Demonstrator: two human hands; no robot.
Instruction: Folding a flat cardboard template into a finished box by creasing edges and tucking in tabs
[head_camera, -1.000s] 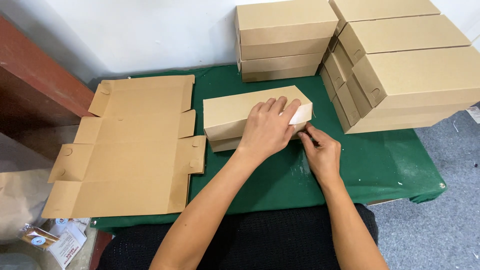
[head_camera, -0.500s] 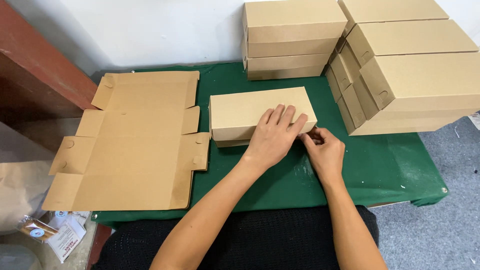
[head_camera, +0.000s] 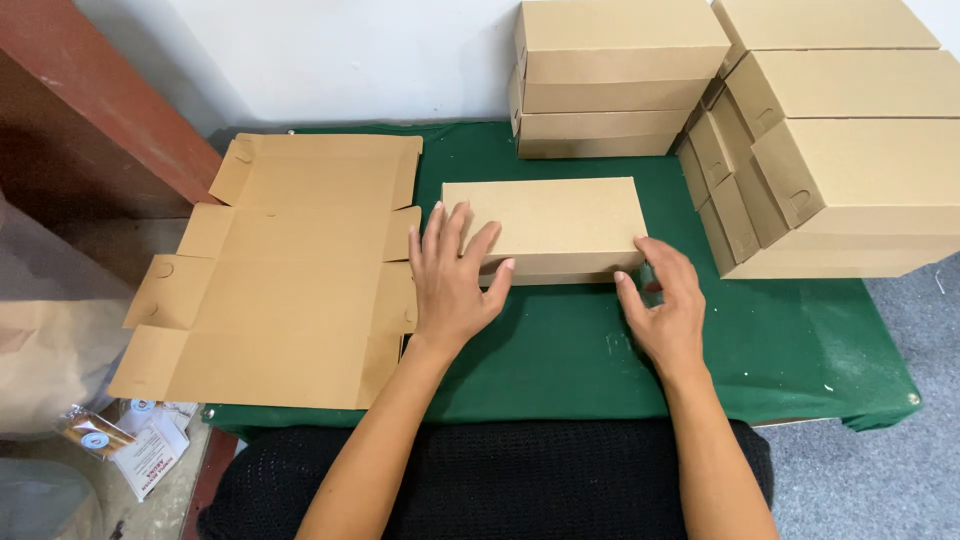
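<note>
Down at the near edge, two bare forearms reach up over a black knitted lap (head_camera: 500, 470) onto the green cloth (head_camera: 800, 350). The left hand (head_camera: 450, 280) lies flat and open, fingers spread, its fingertips on the near left corner of the folded cardboard box (head_camera: 550, 220), thumb against the box's front edge. The right hand (head_camera: 665, 305) is open too, fingers loosely curved, touching the box's near right corner down at the cloth; neither hand grips anything. The box itself sits closed and flat, mid-table, square to the person. Just left of it, touching the left hand's side, an unfolded flat box blank (head_camera: 280, 270) lies spread out, hanging over the cloth's left edge. Farther back, a stack of finished boxes (head_camera: 610, 80) stands against the white wall, and to the right a bigger pile of finished boxes (head_camera: 850, 160) leans tilted, well apart from the hands. At far left, a reddish-brown wooden surface (head_camera: 90, 110) runs slantwise.
</note>
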